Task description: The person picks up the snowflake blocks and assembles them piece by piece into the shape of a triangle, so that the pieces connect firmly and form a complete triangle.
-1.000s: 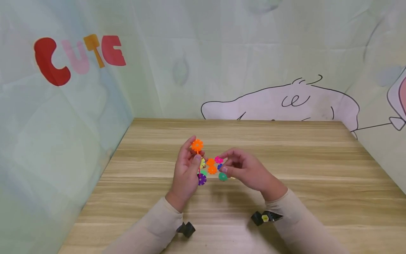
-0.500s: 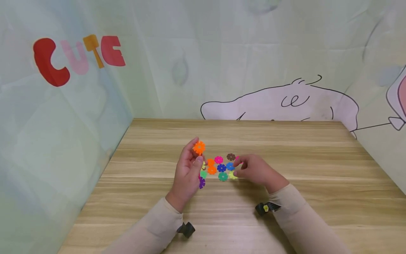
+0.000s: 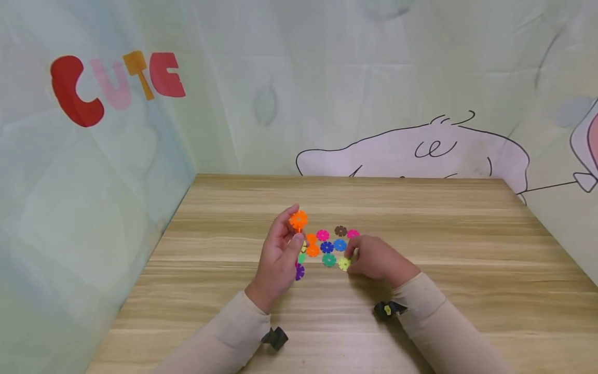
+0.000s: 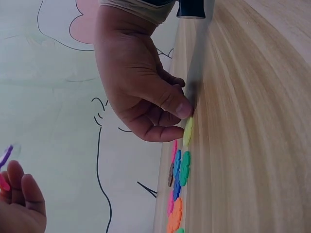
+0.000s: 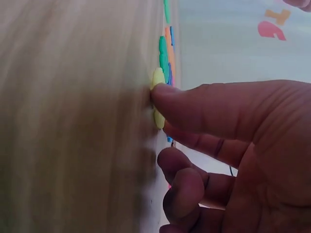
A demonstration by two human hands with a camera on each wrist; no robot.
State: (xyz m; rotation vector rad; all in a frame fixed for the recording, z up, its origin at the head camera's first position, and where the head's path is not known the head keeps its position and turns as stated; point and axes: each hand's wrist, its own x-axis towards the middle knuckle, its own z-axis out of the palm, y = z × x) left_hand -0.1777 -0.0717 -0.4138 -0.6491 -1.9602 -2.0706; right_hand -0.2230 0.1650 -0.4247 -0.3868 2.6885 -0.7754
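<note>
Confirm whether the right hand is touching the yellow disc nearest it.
Touching. The right wrist view shows the right hand pinching the yellow disc, thumb lapped over its middle.

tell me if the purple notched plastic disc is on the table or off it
Off it: the left wrist view shows the purple notched plastic disc by the left hand, clearly apart from the wooden tabletop.

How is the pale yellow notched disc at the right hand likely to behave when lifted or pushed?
The pale yellow notched disc looks thin, so probably light. With no bend visible, it seems fairly stiff. Flat-bodied and low at the table, it would likely slide rather than roll if the right hand pushed it.
</note>
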